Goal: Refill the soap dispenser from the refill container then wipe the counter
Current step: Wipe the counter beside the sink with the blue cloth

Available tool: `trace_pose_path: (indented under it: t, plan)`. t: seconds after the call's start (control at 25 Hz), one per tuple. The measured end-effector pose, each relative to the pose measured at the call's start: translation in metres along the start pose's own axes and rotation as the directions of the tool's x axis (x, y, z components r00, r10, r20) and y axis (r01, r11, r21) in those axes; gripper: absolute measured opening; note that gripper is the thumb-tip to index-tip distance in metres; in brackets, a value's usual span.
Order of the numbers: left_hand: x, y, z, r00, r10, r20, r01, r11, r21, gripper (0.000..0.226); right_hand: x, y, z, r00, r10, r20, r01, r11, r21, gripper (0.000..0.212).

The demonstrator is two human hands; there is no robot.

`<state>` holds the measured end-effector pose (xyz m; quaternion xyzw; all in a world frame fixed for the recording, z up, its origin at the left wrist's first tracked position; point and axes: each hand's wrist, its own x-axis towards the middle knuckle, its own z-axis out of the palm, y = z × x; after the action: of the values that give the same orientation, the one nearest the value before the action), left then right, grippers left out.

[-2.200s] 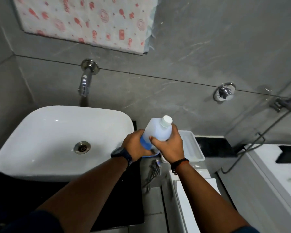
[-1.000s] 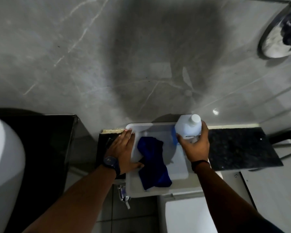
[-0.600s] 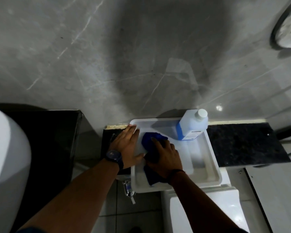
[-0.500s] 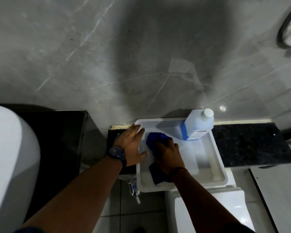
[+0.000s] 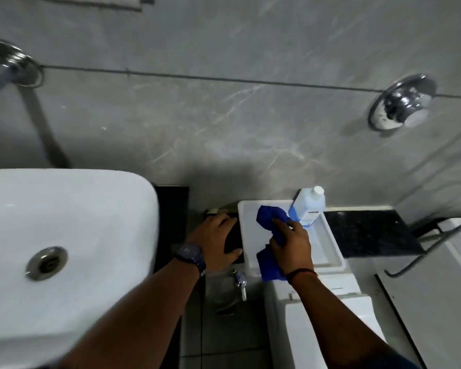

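Two hands at the white tray (image 5: 328, 245): your left hand (image 5: 216, 243) rests flat, fingers spread, on the dark counter (image 5: 370, 233) just left of it. Your right hand (image 5: 290, 245) grips the blue cloth (image 5: 270, 215) over it. The refill bottle (image 5: 308, 206) stands in its far right corner.

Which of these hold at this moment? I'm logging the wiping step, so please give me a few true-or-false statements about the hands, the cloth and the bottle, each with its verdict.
1. The right hand grips the blue cloth. True.
2. The refill bottle has its white cap on. True.
3. The refill bottle lies on its side. False: it stands on its base at the far end of the white tray, near the wall.
4. The left hand holds the refill bottle. False: it lies open on the dark ledge beside the white tray and holds nothing.
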<state>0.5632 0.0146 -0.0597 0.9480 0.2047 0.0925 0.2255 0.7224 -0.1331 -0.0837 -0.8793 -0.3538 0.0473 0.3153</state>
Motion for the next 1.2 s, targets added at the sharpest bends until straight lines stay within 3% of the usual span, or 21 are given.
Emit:
trace_pose_path:
  t: [0.12, 0.28, 0.36, 0.52, 0.72, 0.84, 0.92, 1.04, 1.2]
  plan:
    - [-0.074, 0.019, -0.041, 1.0, 0.026, -0.012, -0.027, 0.998, -0.048, 0.069, -0.065, -0.065, -0.023, 0.995, -0.023, -0.095, 0.027, 0.999, 0.037, 0.045]
    - [-0.174, 0.025, -0.087, 0.988, 0.124, -0.089, -0.13, 0.99, -0.059, 0.064, -0.158, -0.137, -0.022, 0.993, 0.024, -0.113, -0.014, 0.996, 0.088, 0.044]
    - [-0.22, 0.018, -0.105, 0.975, 0.162, -0.15, -0.175, 0.981, -0.083, 0.059, -0.206, -0.167, -0.005, 0.996, 0.039, -0.084, -0.031, 0.995, 0.097, 0.044]
    - [-0.289, -0.015, -0.114, 0.979, 0.172, -0.108, -0.174, 0.985, -0.016, 0.051, -0.27, -0.204, 0.043, 0.997, -0.002, 0.075, -0.005, 0.996, 0.089, 0.042]
    - [-0.351, -0.084, -0.087, 0.989, -0.146, -0.021, 0.146, 0.989, 0.02, 0.068, -0.282, -0.205, 0.095, 0.984, -0.001, 0.179, 0.011, 0.998, -0.054, 0.046]
    - [-0.386, -0.125, -0.071, 0.929, -0.37, 0.009, 0.367, 0.925, 0.103, 0.1, -0.288, -0.191, 0.123, 0.985, -0.005, 0.171, 0.047, 0.969, -0.243, 0.047]
    - [-0.403, -0.143, -0.066, 0.872, -0.49, -0.01, 0.484, 0.858, 0.169, 0.112, -0.297, -0.186, 0.138, 0.99, -0.053, 0.131, 0.088, 0.957, -0.277, 0.05]
    - [-0.417, -0.161, -0.061, 0.825, -0.565, 0.002, 0.555, 0.812, 0.181, 0.117, -0.304, -0.192, 0.157, 0.997, -0.054, 0.061, 0.065, 0.975, -0.213, 0.048]
    - [-0.425, -0.171, -0.059, 0.847, -0.531, -0.01, 0.523, 0.831, 0.192, 0.111, -0.308, -0.23, 0.184, 0.979, -0.158, 0.129, 0.175, 0.976, -0.133, 0.045]
